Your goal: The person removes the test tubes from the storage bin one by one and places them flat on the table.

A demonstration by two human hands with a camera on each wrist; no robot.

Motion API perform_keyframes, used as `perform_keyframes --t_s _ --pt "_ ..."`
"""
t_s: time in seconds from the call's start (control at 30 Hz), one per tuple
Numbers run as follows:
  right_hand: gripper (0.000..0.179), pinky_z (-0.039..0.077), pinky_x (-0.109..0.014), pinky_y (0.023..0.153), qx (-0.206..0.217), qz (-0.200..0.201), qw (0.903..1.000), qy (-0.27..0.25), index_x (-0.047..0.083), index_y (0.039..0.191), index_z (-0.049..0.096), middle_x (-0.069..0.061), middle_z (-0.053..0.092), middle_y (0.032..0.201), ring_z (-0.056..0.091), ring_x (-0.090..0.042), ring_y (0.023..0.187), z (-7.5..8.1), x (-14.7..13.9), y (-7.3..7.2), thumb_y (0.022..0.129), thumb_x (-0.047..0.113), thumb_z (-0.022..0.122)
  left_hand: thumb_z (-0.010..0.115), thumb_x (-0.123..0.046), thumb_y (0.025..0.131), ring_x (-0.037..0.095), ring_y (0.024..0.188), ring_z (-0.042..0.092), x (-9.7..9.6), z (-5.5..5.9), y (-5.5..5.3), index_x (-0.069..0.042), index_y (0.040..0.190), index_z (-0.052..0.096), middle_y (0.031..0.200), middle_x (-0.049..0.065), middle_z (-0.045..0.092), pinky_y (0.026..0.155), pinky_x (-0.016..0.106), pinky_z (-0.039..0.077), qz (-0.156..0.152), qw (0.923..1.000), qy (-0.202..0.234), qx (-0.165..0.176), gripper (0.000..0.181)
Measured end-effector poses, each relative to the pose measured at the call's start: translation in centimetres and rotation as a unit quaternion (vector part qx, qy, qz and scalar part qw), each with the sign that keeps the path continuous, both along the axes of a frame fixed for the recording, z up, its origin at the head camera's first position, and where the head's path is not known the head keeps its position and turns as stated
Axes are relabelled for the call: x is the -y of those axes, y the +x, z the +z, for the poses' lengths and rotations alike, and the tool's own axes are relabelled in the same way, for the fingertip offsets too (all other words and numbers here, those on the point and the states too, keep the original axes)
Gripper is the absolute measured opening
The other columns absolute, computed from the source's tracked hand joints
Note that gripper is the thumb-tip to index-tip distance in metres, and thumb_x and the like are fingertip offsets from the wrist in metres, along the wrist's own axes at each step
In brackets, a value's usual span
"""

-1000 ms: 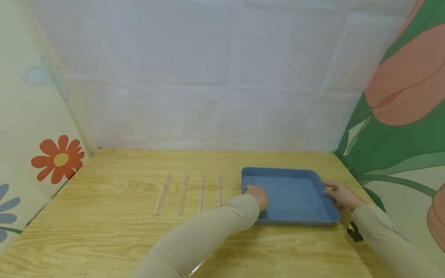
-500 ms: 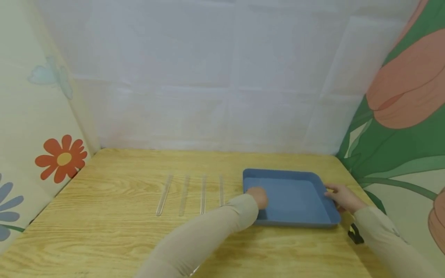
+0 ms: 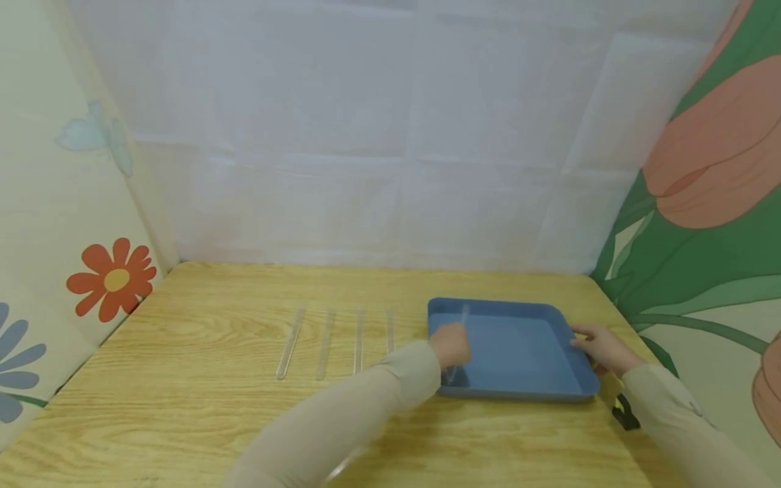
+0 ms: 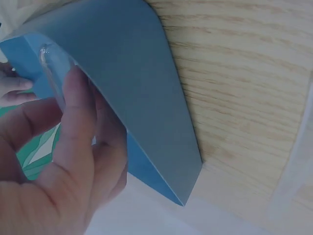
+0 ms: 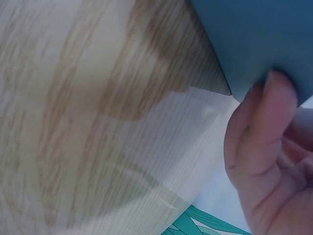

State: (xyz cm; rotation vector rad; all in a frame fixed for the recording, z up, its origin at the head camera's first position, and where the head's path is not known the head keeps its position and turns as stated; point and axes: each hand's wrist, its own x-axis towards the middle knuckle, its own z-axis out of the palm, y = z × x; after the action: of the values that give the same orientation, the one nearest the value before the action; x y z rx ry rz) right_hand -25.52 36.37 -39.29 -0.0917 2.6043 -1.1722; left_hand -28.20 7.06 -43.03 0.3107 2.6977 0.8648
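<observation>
My left hand point(image 3: 451, 346) is over the left part of a blue tray point(image 3: 518, 349). Between its thumb and fingers it pinches a clear test tube point(image 4: 51, 68), whose rounded end shows beside the tray wall in the left wrist view. In the head view the tube point(image 3: 466, 314) sticks out above and below the hand. My right hand point(image 3: 604, 349) holds the tray's right rim, with fingertips pressed against the outer wall point(image 5: 254, 44) in the right wrist view. Left of the tray, several clear test tubes point(image 3: 290, 344) lie in a row on the table.
The wood-patterned table point(image 3: 201, 379) ends at a white cloth backdrop point(image 3: 342, 156). A small black object point(image 3: 625, 412) lies beside the right forearm. Another clear, shiny piece point(image 3: 339, 468) shows partly under the left sleeve. Flower-printed panels point(image 3: 702, 271) stand at both sides.
My left hand has shifted slightly left, and the test tube it pinches now shows over the tray. The right hand stays on the rim. The head view has drifted a little.
</observation>
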Motion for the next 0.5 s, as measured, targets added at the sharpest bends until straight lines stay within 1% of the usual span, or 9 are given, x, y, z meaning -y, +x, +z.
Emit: perform_keyframes --t_s 0.07,0.1,0.17,0.23,0.3,0.37,0.4,0.5 --pt "0.051 0.056 -0.041 0.056 -0.001 0.001 1.0 0.003 -0.02 0.142 0.021 -0.033 0.062 0.102 0.064 -0.021 0.067 0.0 0.0 0.0 0.103 0.006 0.043 0.059 0.002 0.085 0.021 0.042 0.053 0.5 1.0 0.8 0.009 0.102 0.061 0.065 0.014 0.057 0.038 0.03 0.048 0.003 0.9997 0.021 0.009 0.018" --pt "0.052 0.056 -0.041 0.056 -0.002 0.003 1.0 0.004 -0.02 0.141 0.021 -0.035 0.061 0.105 0.065 -0.022 0.068 0.0 0.0 0.0 0.103 0.006 0.043 0.06 0.002 0.086 0.022 0.042 0.053 0.8 2.7 1.9 0.009 0.105 0.061 0.066 0.014 0.058 0.039 0.031 0.048 0.007 0.9997 0.016 0.02 0.021" --pt "0.052 0.056 -0.041 0.056 -0.002 0.004 1.0 0.004 -0.02 0.141 0.02 -0.036 0.06 0.106 0.065 -0.022 0.068 0.1 0.1 0.0 0.102 0.005 0.043 0.06 0.003 0.085 0.017 0.039 0.047 1.5 4.2 3.1 0.01 0.106 0.061 0.066 0.013 0.055 0.037 0.027 0.045 0.005 0.9996 0.025 0.015 0.022" --pt "0.052 0.056 -0.041 0.056 -0.001 0.003 1.0 0.004 -0.02 0.142 0.02 -0.036 0.061 0.105 0.065 -0.022 0.068 0.0 0.0 -0.1 0.103 0.006 0.043 0.06 0.005 0.085 0.015 0.039 0.043 2.2 5.4 4.1 0.01 0.097 0.06 0.062 0.01 0.052 0.036 0.023 0.042 0.004 0.9991 0.039 0.013 0.013" --pt "0.052 0.056 -0.041 0.055 0.001 0.001 1.0 0.002 -0.02 0.142 0.02 -0.032 0.063 0.101 0.064 -0.022 0.065 0.0 0.0 0.0 0.103 0.006 0.043 0.06 0.006 0.085 0.012 0.04 0.042 2.6 6.3 4.6 0.007 0.085 0.057 0.06 0.007 0.049 0.037 0.02 0.041 0.002 0.9991 0.042 0.01 0.003" --pt "0.052 0.056 -0.04 0.055 0.002 -0.001 1.0 0.001 -0.02 0.142 0.02 -0.028 0.064 0.098 0.063 -0.021 0.063 0.0 0.0 0.0 0.103 0.006 0.043 0.06 0.006 0.085 0.012 0.04 0.041 3.1 6.7 4.9 0.003 0.077 0.053 0.057 0.004 0.046 0.037 0.019 0.039 -0.001 0.9983 0.057 0.013 0.01" --pt "0.052 0.056 -0.041 0.055 0.003 -0.001 1.0 0.001 -0.02 0.142 0.019 -0.028 0.064 0.098 0.063 -0.021 0.063 -0.1 0.0 0.0 0.103 0.006 0.042 0.06 0.006 0.085 0.012 0.039 0.04 3.3 6.7 4.9 0.0 0.074 0.052 0.054 0.003 0.044 0.036 0.02 0.038 -0.003 0.9978 0.064 0.015 0.015" --pt "0.053 0.056 -0.04 0.055 0.002 0.0 1.0 -0.001 -0.02 0.142 0.02 -0.027 0.064 0.098 0.063 -0.021 0.063 0.0 0.0 0.1 0.102 0.005 0.043 0.06 0.006 0.084 0.012 0.038 0.039 3.9 7.1 5.2 0.0 0.074 0.051 0.053 0.002 0.043 0.036 0.02 0.036 -0.003 0.9966 0.08 0.02 0.015"
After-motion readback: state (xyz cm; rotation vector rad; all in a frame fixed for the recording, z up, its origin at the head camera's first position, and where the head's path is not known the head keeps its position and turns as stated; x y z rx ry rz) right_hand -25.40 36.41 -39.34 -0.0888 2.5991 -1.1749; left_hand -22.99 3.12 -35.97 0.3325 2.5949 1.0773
